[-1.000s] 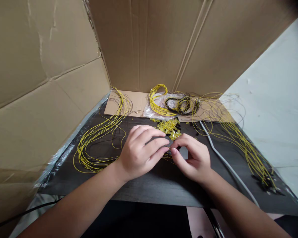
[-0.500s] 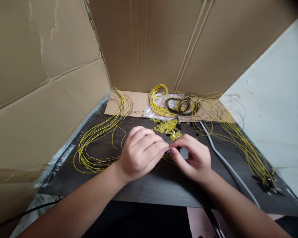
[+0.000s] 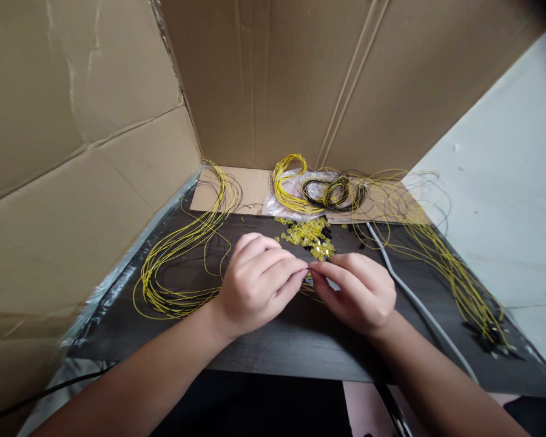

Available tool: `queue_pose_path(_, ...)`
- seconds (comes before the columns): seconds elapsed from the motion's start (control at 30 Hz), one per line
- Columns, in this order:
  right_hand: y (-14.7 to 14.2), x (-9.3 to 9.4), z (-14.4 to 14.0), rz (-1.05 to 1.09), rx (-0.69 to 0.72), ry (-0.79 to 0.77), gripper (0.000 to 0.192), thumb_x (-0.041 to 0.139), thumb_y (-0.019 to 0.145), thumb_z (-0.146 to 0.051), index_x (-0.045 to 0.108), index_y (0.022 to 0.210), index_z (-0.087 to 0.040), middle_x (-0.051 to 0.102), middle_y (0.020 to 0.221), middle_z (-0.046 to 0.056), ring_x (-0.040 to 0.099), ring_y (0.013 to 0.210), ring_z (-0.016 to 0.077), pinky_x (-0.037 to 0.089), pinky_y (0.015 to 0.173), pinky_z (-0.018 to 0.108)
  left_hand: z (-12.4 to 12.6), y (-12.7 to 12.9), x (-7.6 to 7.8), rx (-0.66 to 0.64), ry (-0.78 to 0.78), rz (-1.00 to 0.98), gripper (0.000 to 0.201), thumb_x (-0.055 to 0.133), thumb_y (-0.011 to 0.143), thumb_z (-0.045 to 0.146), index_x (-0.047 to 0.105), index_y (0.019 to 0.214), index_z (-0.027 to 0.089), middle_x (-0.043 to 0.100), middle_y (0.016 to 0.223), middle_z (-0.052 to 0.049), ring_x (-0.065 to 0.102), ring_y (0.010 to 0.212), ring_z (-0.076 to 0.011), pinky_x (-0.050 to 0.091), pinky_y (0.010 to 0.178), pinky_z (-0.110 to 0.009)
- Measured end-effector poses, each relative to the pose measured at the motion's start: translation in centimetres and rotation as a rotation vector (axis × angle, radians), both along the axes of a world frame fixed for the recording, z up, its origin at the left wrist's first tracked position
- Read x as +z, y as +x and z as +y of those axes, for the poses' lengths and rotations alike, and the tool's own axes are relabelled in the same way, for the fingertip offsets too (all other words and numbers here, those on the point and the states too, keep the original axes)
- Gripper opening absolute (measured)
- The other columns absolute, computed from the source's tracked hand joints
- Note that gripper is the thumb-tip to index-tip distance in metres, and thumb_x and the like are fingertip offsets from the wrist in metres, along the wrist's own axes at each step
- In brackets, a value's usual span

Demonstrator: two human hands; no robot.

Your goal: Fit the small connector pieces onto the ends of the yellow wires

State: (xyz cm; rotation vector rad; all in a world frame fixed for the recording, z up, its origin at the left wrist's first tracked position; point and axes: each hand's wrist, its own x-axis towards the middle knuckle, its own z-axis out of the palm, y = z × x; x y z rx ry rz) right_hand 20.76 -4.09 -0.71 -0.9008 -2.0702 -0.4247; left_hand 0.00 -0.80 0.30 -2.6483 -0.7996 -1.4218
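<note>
My left hand (image 3: pixel 259 285) is closed, thumb and forefinger pinched together over the middle of the dark table. My right hand (image 3: pixel 357 291) meets it from the right, its fingertips pinched too. A short bit of thin wire (image 3: pixel 309 269) shows between the two pinches; its ends are hidden by the fingers. Beneath and left of my left hand runs a loose bundle of yellow and black wires (image 3: pixel 173 243). Just beyond the fingertips lies a pile of small yellow clear pieces (image 3: pixel 312 233) mixed with small black ones.
Coils of yellow wire (image 3: pixel 289 185) and black wire (image 3: pixel 334 193) rest on a plastic bag at the back. On the right, more yellow wires (image 3: pixel 455 273) end in black parts. A grey cable (image 3: pixel 414 294) crosses the table. Cardboard walls (image 3: pixel 277 79) stand behind and left.
The right fingers have drawn closer together and the right hand has turned slightly. Both hands stay in nearly the same place, fingertips facing. The wire between them now looks dark rather than yellow.
</note>
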Motion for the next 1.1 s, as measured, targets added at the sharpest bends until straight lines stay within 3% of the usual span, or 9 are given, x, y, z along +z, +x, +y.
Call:
queue_pose_path(0.5,-0.58,0.01,-0.05,-0.03,-0.023,-0.033,0.015,0.068,0.083,-0.014,0.062,0.096,-0.018,0.065,0.074,0.002,0.053,0.061,0.0112,0.043,0.057,0.026,-0.27,0.17,0.08,0.038,0.13,0.076,0.014,0.07,0.08,0.018,0.069,0.094,0.02,0.074,0.083,0.002,0.06,0.081,-0.0175,0.045,0.088,-0.041)
queue_pose_path(1.1,-0.74,-0.06,0.09,-0.023,-0.036,0.0,0.015,0.069,0.082,-0.014,0.061,0.095,-0.018,0.065,0.074,0.002,0.053,0.059,0.0107,0.043,0.056,0.025,-0.27,0.47,-0.12,0.053,0.113,0.068,0.009,0.066,0.082,0.017,0.067,0.09,0.019,0.071,0.079,0.0,0.061,0.08,-0.0181,0.045,0.088,-0.041)
